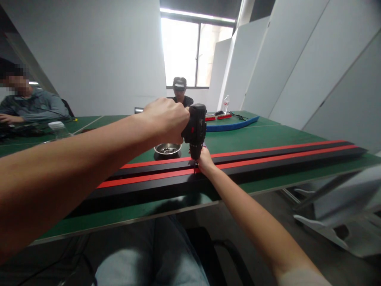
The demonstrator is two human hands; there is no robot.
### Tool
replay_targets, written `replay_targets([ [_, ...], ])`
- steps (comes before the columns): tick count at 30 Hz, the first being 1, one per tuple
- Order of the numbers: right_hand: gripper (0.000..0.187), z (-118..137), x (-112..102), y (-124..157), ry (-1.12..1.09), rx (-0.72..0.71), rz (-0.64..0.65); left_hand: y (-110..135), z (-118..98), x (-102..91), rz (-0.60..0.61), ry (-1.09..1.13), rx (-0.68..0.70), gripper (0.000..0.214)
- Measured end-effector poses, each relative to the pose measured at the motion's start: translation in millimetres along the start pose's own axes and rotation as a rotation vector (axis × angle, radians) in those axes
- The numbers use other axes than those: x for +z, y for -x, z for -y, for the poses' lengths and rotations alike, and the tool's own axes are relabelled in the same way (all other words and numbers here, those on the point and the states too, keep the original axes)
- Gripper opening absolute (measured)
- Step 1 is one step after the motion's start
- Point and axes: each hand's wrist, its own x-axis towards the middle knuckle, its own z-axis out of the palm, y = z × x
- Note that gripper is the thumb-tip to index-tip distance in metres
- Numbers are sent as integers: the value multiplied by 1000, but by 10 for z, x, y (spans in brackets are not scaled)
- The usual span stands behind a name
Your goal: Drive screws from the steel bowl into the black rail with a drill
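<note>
A black cordless drill point(196, 129) points down, with my left hand point(168, 119) wrapped round its handle. Its bit reaches the red stripe of the nearer long black bar point(268, 165). Just right of the bit, my right hand point(205, 159) is low over the bars with its fingers drawn together. The drill partly hides those fingers, and what they pinch cannot be made out; a small purple patch shows beside them. Behind the nearer bar lies a second black bar with a red stripe point(253, 151). A metal bowl point(167, 149) holding small dark pieces stands beyond the bars.
The bars run across the green table point(253, 137). Farther back lie a curved blue strip point(233, 127), red pieces point(224, 116) and a plastic bottle point(226, 104). A person point(180, 93) sits opposite, another person point(35, 103) at left. White chairs point(342, 206) stand at right.
</note>
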Motion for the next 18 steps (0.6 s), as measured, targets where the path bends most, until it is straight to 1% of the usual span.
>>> replay_targets([
  [1,32,10,4,8,-11,-2,-4,-21,24,11,-10,-24,20,34],
  [4,31,22,6,20,-36,-3,-3,-49,93,53,-30,-70,69,39],
  [7,28,10,-5,15,-42,-12,0,-44,141,87,-27,-57,64,41],
  [10,28,-4,-14,5,-34,-8,7,-34,144,84,-25,-17,62,38],
  [12,30,-4,-14,3,-28,6,11,-28,116,58,-6,15,31,35],
  [14,32,1,-13,5,-25,20,12,-16,69,21,35,3,-38,33],
  [16,34,3,-13,8,-17,34,12,2,17,-14,81,-86,-91,33],
  [18,33,-5,-20,4,-6,47,11,25,-23,-38,116,-203,-105,36],
])
